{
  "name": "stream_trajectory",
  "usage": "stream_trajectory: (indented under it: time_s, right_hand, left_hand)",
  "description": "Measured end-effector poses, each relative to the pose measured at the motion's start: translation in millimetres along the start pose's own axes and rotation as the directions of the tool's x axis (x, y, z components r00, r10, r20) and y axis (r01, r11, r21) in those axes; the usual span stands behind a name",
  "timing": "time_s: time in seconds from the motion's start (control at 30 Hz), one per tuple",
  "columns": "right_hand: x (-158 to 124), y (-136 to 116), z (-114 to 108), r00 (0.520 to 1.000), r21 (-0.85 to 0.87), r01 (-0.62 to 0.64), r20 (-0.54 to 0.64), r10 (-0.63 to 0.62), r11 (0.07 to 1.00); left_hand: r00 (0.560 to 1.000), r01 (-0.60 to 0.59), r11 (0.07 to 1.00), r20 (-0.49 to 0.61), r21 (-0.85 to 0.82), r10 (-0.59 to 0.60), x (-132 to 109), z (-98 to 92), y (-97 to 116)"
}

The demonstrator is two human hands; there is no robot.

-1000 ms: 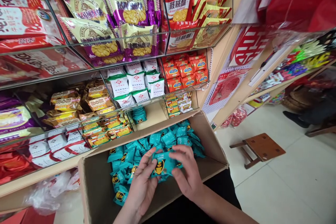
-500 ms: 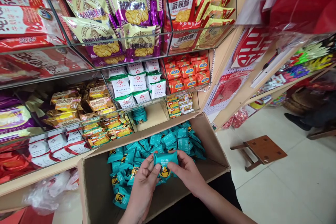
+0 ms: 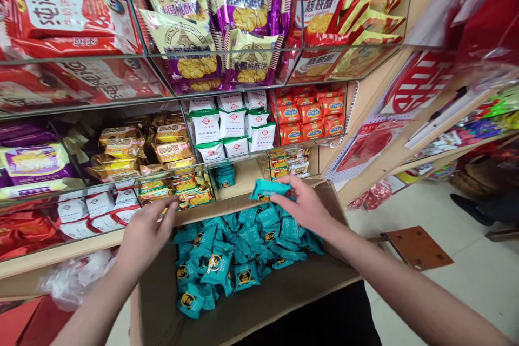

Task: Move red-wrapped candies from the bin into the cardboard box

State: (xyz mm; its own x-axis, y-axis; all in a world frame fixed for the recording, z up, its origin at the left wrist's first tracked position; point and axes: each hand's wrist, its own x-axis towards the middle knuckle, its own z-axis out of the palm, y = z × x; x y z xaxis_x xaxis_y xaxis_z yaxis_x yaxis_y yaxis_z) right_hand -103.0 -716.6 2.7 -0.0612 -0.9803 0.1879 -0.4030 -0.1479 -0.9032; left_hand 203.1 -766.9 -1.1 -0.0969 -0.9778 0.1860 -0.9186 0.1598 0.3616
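Observation:
My right hand (image 3: 308, 205) pinches one teal snack packet (image 3: 267, 189) by its right end, just above the far rim of the cardboard box (image 3: 243, 324). Inside the box lies a loose heap of similar teal packets (image 3: 243, 238), some with a yellow and black round figure showing. My left hand (image 3: 148, 232) is at the box's far left corner with fingers stretched forward and nothing visible in them. Its fingertips are close to the shelf front; whether they touch the box rim I cannot tell. Behind the rim, a small stack of teal packets (image 3: 225, 175) stands in a lower shelf compartment.
Clear dividers split the shelves into compartments. White-and-green packets (image 3: 233, 124), red packets (image 3: 312, 113) and small yellow packets (image 3: 279, 165) stand near the teal stack. Larger biscuit bags (image 3: 247, 0) fill the upper shelf. A wooden stool (image 3: 419, 248) is on the floor at right.
My right hand has carried the packet up and forward from over the heap toward the shelf. My left hand has let go of it and moved left. The view has shifted leftward.

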Motion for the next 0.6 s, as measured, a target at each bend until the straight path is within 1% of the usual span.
stream_trajectory:
  time_s: [0.03, 0.1, 0.17, 0.27, 0.37, 0.43, 0.5, 0.6]
  right_hand:
    - [18.2, 2.6, 1.6, 0.999, -0.072, 0.014, 0.04, -0.011, 0.997]
    - [52.7, 12.6, 11.9, 0.992, -0.208, -0.009, 0.122, 0.036, 0.978]
    - [81.9, 27.2, 29.7, 0.978, -0.297, -0.067, 0.168, 0.121, 0.953]
    - [114.9, 50.2, 64.4, 0.944, -0.364, -0.166, 0.21, 0.255, 0.917]
    - [137.9, 66.2, 101.0, 0.887, -0.404, -0.247, 0.272, 0.374, 0.881]
    - [148.6, 72.1, 121.6, 0.847, -0.404, -0.268, 0.333, 0.414, 0.875]
    - [156.2, 77.0, 136.1, 0.817, -0.395, -0.272, 0.387, 0.428, 0.877]
    - [163.0, 88.1, 145.8, 0.806, -0.398, -0.26, 0.412, 0.425, 0.88]
  left_hand:
    - [0.999, 0.034, 0.999, 0.039, 0.042, -0.035, 11.0, 0.6, -8.7]
    - [0.989, 0.084, 0.991, 0.114, 0.102, -0.095, 25.1, 5.9, -20.5]
    - [0.981, 0.102, 0.987, 0.154, 0.127, -0.121, 29.1, 13.0, -26.4]
    - [0.974, 0.124, 0.979, 0.167, 0.161, -0.151, 25.4, 19.2, -29.0]
    - [0.97, 0.145, 0.975, 0.169, 0.171, -0.174, 21.5, 18.1, -27.3]
    - [0.969, 0.158, 0.972, 0.164, 0.173, -0.186, 20.4, 15.2, -24.6]
    - [0.968, 0.171, 0.97, 0.154, 0.174, -0.198, 19.9, 12.5, -21.5]
    - [0.966, 0.19, 0.967, 0.144, 0.172, -0.216, 20.2, 10.5, -18.4]
